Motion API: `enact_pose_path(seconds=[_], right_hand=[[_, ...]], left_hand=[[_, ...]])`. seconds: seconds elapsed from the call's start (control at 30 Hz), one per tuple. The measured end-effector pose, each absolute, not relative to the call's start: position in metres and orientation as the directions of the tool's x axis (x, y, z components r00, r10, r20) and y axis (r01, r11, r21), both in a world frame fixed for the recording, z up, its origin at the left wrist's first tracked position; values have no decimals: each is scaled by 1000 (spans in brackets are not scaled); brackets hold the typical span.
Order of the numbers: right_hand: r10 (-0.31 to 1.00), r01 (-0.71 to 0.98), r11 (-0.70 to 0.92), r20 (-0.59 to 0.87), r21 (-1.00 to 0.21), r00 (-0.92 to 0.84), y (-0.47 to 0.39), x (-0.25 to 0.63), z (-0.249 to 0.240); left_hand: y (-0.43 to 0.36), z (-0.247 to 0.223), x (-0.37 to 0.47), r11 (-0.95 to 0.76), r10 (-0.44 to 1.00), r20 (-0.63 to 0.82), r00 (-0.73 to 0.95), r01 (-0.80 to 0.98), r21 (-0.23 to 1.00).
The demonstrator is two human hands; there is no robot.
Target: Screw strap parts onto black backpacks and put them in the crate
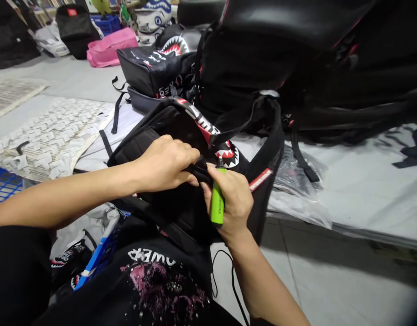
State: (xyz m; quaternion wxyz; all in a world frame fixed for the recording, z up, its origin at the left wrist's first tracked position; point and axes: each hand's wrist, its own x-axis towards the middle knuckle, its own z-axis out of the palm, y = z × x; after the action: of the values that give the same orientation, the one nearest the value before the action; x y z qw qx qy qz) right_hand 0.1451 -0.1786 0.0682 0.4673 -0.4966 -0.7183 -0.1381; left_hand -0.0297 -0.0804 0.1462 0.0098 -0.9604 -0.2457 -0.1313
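A black backpack [181, 217] with red and white shark-mouth print rests against my front at the table edge, its opening towards me. My left hand [169, 163] pinches dark fabric at the middle of the bag, thumb and fingers closed. Close beside it, my right hand [234, 197] is wrapped round a bright green pen-shaped tool [217, 203] with a dark collar and a small metal tip pointing up. The right fingertips also press near the same fabric. What lies right between the fingertips is hidden.
Large black bags [263, 59] crowd the table at the right and back. A clear plastic bag [297, 181] lies by the edge. White cut pieces [59, 131] cover a mat at the left. A pink bag [113, 45] stands behind. Below left is a blue crate [96, 258].
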Motion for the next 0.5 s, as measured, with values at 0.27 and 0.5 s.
enact_pose_path(seconds=[0.27, 0.5], right_hand=[[753, 789, 519, 614, -330, -238, -150, 152, 26], [780, 770, 517, 577, -374, -244, -130, 141, 3]], left_hand=[[-56, 77, -54, -801, 591, 273, 759, 510, 315], [-4, 52, -42, -741, 670, 250, 699, 610, 280]])
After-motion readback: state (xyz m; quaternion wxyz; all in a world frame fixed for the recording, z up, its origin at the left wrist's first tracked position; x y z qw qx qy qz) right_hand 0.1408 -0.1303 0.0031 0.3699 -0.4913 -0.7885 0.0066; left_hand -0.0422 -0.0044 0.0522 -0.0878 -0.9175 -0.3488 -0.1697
